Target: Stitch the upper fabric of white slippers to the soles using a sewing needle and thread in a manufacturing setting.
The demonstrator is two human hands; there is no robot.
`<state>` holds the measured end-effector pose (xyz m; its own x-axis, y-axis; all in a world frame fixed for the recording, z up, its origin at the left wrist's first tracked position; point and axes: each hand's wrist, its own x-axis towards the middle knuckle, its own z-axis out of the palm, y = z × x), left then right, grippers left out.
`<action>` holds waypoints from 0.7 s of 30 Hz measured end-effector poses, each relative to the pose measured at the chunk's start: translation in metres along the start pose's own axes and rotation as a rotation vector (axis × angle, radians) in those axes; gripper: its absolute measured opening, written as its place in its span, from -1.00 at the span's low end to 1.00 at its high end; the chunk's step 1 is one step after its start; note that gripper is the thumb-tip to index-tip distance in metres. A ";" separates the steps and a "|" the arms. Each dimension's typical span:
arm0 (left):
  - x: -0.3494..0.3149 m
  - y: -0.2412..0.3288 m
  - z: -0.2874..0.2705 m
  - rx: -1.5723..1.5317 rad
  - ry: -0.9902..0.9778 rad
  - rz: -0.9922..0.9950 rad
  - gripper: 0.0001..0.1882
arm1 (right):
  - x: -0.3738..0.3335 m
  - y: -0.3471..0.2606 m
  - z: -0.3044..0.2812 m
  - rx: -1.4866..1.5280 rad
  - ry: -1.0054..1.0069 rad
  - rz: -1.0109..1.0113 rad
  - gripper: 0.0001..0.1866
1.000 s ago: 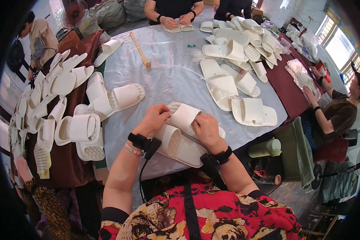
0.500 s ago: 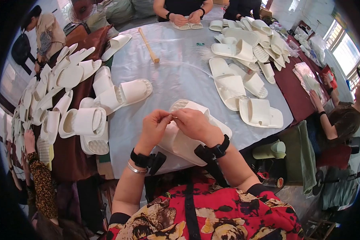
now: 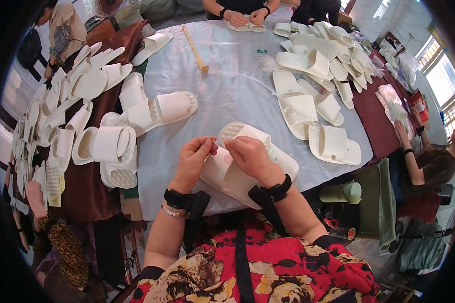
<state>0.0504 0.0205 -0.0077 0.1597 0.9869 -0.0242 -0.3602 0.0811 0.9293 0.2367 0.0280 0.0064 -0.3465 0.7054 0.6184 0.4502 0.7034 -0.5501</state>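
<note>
both hands are up in front of the person's chest, over the near edge of the worktop (image 3: pixel 222 96). the left hand (image 3: pixel 191 160) has its thumb and forefinger drawn together at the tips, and the right hand (image 3: pixel 254 157) is curled just beside it in a similar pinch; from here i can't tell whether anything thin is caught in either. right under them lie two white slippers, side by side and slanting: the nearer slipper (image 3: pixel 240 188) is partly hidden by the hands, and the farther slipper (image 3: pixel 287 162) shows its bumpy sole at one end.

a thin wooden stick (image 3: pixel 193 48) lies well beyond them. to the left, more white slippers (image 3: pixel 174 107) spread from the worktop onto a dark red cloth (image 3: pixel 93 189); to the right, others are heaped in a pile (image 3: pixel 333 53). across from the person, a co-worker's hands (image 3: pixel 246 18) rest on another pair (image 3: pixel 246 27).
</note>
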 end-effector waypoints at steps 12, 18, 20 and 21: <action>-0.001 -0.001 -0.003 0.034 -0.027 -0.022 -0.82 | 0.000 -0.002 0.001 -0.021 -0.004 -0.004 -0.93; -0.002 -0.003 -0.003 0.043 0.005 -0.007 -0.84 | 0.002 -0.004 0.000 -0.035 -0.012 -0.001 -0.93; -0.002 -0.003 -0.003 0.033 0.013 -0.004 -0.84 | 0.002 -0.004 -0.001 -0.046 -0.022 0.005 -0.93; -0.002 -0.003 -0.003 0.024 0.023 0.000 -0.84 | 0.002 -0.004 -0.001 -0.040 -0.019 0.003 -0.93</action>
<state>0.0481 0.0187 -0.0118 0.1383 0.9899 -0.0325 -0.3378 0.0779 0.9380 0.2350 0.0266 0.0099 -0.3606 0.7096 0.6054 0.4841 0.6971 -0.5288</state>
